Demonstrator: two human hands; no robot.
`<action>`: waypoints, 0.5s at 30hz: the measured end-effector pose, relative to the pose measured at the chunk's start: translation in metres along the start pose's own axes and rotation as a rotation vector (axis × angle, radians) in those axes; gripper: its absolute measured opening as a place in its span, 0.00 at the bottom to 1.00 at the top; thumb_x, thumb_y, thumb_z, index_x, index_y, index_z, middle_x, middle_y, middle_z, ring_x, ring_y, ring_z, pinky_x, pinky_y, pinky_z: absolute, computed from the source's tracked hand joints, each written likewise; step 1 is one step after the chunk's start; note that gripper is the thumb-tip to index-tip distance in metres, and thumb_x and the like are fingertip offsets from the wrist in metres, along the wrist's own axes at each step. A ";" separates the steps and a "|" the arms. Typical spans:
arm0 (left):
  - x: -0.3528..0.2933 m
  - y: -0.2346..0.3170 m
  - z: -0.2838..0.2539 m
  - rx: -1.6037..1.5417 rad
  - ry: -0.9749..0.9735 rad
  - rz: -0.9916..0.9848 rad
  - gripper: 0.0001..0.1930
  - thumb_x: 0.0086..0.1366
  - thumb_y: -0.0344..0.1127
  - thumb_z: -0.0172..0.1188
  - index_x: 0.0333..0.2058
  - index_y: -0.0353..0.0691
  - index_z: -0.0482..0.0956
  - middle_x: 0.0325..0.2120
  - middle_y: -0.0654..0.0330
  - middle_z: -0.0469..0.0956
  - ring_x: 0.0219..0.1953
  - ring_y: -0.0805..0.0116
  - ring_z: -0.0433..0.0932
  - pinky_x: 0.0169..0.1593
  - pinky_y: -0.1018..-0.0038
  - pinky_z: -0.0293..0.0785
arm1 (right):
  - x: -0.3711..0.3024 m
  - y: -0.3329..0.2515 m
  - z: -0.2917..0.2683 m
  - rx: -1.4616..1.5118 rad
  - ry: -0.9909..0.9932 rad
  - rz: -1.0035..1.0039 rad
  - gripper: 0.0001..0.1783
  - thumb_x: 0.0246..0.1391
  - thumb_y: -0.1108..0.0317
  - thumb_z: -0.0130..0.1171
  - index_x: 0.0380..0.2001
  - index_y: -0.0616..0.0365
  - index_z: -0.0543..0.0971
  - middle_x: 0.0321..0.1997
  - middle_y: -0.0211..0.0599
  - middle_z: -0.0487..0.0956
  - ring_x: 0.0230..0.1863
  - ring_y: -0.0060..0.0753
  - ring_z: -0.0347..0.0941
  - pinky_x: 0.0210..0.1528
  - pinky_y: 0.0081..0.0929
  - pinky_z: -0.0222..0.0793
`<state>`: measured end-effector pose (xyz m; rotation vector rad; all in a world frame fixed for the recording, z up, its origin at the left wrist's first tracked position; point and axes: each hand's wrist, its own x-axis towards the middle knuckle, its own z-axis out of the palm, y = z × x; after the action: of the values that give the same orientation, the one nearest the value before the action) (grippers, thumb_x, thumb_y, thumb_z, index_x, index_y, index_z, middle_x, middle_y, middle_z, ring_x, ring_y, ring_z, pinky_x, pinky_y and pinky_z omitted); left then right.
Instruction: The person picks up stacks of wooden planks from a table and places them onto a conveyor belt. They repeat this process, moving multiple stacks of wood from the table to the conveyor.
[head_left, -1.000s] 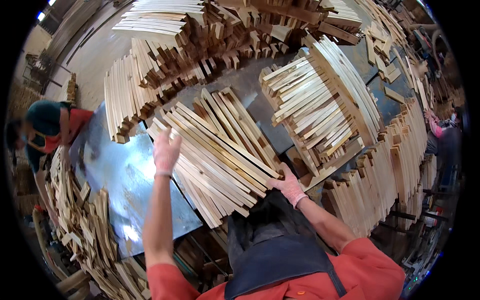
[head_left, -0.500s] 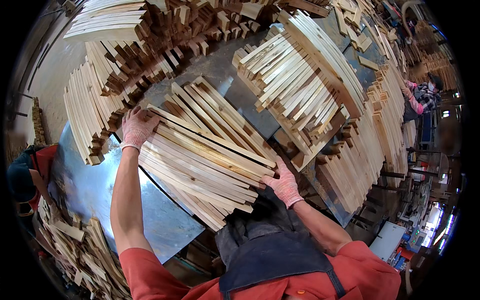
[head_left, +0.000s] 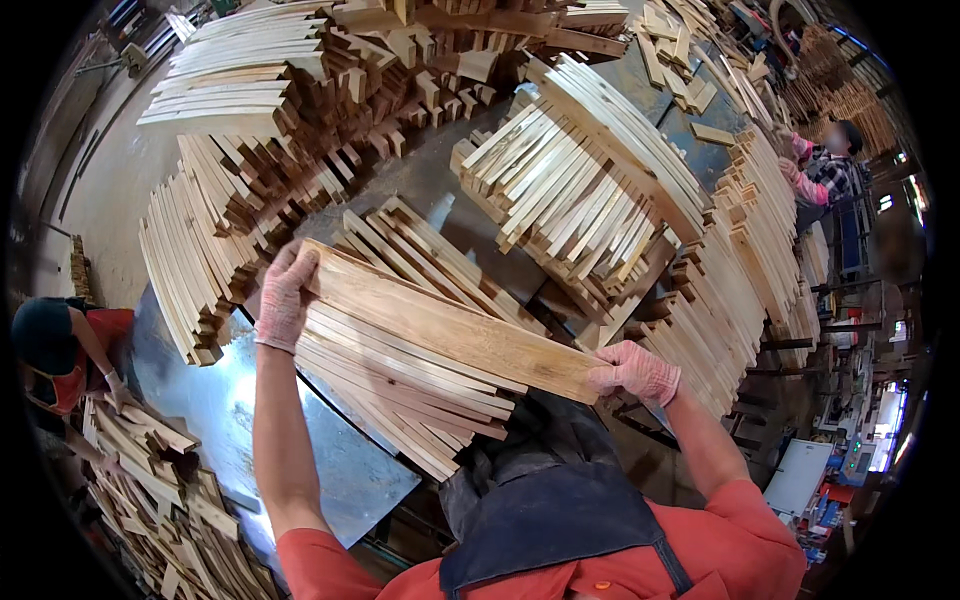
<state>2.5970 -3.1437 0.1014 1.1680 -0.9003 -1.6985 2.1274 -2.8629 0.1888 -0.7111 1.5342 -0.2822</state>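
A pale wooden board (head_left: 450, 322) is held up in front of me, broad face showing, one long edge rough and darker. My left hand (head_left: 285, 297), in a pinkish work glove, grips its left end. The gloved right hand (head_left: 636, 373) is closed around its right end, thumb on the face. Below the board lies a fanned stack of wooden strips (head_left: 400, 375), partly hidden by it. Just behind, several more strips (head_left: 455, 265) rest at an angle on the metal tabletop.
Wood strips are stacked at left (head_left: 185, 260), and a crossed pile (head_left: 580, 170) stands at far right. More boards (head_left: 715, 305) line the right side. At lower left, a person in a dark cap (head_left: 45, 335) handles loose offcuts (head_left: 180, 500). Another person (head_left: 828, 165) stands far right.
The board has come up off the stack, gripped at both ends, and turned so its broad face shows. Both hands have risen with it, the right one moving outward.
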 end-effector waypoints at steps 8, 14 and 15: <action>0.019 -0.041 0.084 0.045 0.067 0.061 0.19 0.75 0.39 0.64 0.57 0.33 0.80 0.38 0.65 0.81 0.33 0.79 0.76 0.39 0.80 0.73 | 0.041 -0.031 -0.042 -0.482 0.009 -0.361 0.28 0.59 0.49 0.64 0.54 0.60 0.81 0.47 0.53 0.85 0.50 0.43 0.81 0.55 0.39 0.74; 0.012 -0.048 0.143 -0.016 0.200 0.181 0.34 0.75 0.37 0.62 0.74 0.33 0.60 0.55 0.60 0.77 0.46 0.75 0.76 0.47 0.78 0.74 | 0.068 -0.027 -0.139 -0.558 0.425 -0.204 0.17 0.63 0.45 0.64 0.45 0.44 0.83 0.29 0.34 0.81 0.31 0.27 0.78 0.31 0.30 0.75; -0.004 -0.045 0.154 -0.004 0.183 0.179 0.31 0.75 0.35 0.60 0.73 0.33 0.64 0.53 0.61 0.78 0.43 0.75 0.77 0.47 0.79 0.76 | 0.071 -0.036 -0.157 -0.630 0.510 -0.227 0.18 0.64 0.48 0.64 0.49 0.47 0.83 0.30 0.38 0.82 0.34 0.33 0.80 0.38 0.34 0.78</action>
<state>2.4404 -3.1100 0.1089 1.1826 -0.8602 -1.4249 1.9889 -2.9707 0.1701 -1.3931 2.0577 -0.1483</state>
